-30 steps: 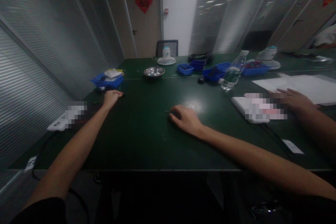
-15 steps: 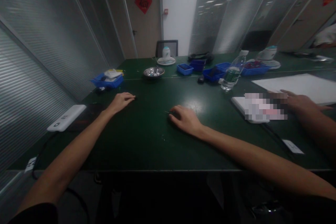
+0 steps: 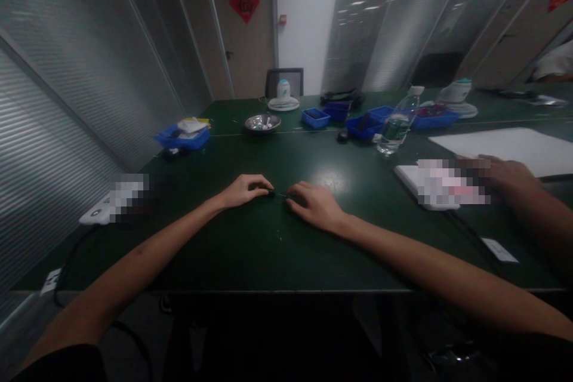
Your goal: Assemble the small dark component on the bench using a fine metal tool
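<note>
My left hand (image 3: 245,191) is closed in a pinch on a small black piece (image 3: 271,193) just above or on the dark green tabletop (image 3: 242,250); I cannot make out its kind. Facing it from the right, my right hand (image 3: 316,206) rests on the table with thumb and forefinger pinched around a thin metal pin-like rod (image 3: 281,195). The rod's tip points left at the black piece, and the two are very near each other. Whether they touch is too small to tell. The rod's other end is hidden by my fingers.
A metal bowl (image 3: 262,125) with small parts stands further back. Blue trays (image 3: 192,142), a water bottle (image 3: 396,125) and a small fan (image 3: 283,95) line the far side. At right, another person's hand (image 3: 510,176) lies by a white device (image 3: 405,176) and a white sheet (image 3: 505,138).
My left hand has moved right and toward me with the small black piece, up to the rod's tip. My right hand has stayed almost still.
</note>
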A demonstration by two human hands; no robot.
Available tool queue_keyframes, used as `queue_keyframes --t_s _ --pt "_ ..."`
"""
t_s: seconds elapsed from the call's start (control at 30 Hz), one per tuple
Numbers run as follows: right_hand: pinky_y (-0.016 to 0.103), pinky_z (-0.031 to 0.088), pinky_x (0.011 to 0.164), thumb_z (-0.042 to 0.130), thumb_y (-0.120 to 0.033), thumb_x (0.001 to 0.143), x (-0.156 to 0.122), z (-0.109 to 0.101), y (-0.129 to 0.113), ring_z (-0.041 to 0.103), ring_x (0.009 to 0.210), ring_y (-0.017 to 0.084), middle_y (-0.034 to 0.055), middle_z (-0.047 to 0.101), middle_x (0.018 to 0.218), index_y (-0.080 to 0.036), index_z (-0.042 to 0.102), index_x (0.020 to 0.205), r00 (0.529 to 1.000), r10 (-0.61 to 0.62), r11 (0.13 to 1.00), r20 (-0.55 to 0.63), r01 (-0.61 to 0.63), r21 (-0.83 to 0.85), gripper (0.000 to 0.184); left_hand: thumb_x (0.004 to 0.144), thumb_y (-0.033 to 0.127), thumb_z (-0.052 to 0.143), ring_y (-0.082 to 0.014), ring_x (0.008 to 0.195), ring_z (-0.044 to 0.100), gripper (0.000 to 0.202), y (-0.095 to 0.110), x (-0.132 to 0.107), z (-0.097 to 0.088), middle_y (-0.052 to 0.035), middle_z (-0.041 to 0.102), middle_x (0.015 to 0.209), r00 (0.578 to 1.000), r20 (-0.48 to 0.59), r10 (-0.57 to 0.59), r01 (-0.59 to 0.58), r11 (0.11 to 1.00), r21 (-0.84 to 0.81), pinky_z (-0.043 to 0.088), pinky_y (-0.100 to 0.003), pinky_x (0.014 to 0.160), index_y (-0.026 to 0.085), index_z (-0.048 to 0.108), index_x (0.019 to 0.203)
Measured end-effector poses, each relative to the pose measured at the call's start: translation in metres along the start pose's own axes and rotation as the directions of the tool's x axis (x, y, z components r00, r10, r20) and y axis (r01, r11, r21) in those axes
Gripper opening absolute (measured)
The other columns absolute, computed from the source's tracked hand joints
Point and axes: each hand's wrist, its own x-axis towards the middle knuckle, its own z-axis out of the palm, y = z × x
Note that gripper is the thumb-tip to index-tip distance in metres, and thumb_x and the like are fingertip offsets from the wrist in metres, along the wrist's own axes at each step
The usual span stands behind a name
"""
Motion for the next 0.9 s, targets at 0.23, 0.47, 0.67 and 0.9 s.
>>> queue_keyframes --t_s 0.23,0.47,0.67,0.9 --pt "0.029 0.047 0.071 0.052 -0.040 0.103 0.000 0.002 0.002 0.064 0.086 0.018 0.0079 0.067 0.113 -0.020 0.064 0.126 0.999 -0.041 0.999 -0.004 0.041 0.005 0.032 0.097 0.031 0.062 -0.0215 0.108 0.066 0.024 0.001 0.002 0.003 -0.0073 0.073 0.115 0.999 0.033 0.005 -0.002 0.996 -0.085 0.049 -0.037 0.098 0.020 0.074 0.115" --pt "0.030 0.048 0.072 0.052 -0.039 0.103 -0.001 -0.001 -0.001 0.064 0.086 0.018 0.0081 0.066 0.112 -0.020 0.064 0.126 0.999 -0.053 0.999 0.014 0.053 -0.008 0.031 0.098 0.032 0.063 -0.0214 0.111 0.065 0.025 0.005 0.001 0.003 -0.0073 0.072 0.116 0.997 0.075 -0.003 0.012 0.993 -0.120 0.048 -0.037 0.100 0.020 0.074 0.117" --pt "0.030 0.049 0.075 0.050 -0.039 0.105 -0.002 0.001 0.000 0.064 0.088 0.018 0.0078 0.065 0.115 -0.022 0.062 0.129 0.997 -0.079 0.997 0.025 0.079 -0.014 0.032 0.099 0.033 0.061 -0.0210 0.109 0.066 0.028 0.010 0.000 0.006 -0.0064 0.072 0.119 0.988 0.154 -0.014 0.037 0.988 -0.149 0.049 -0.035 0.096 0.022 0.073 0.122" --pt "0.030 0.049 0.078 0.049 -0.038 0.105 -0.001 0.004 -0.001 0.065 0.090 0.018 0.0085 0.065 0.117 -0.021 0.064 0.126 0.999 -0.026 1.000 0.022 0.026 0.003 0.031 0.095 0.032 0.066 -0.0203 0.097 0.064 0.033 0.019 0.002 0.015 -0.0070 0.071 0.112 0.989 0.148 0.002 0.015 0.994 -0.113 0.049 -0.032 0.084 0.022 0.070 0.126"
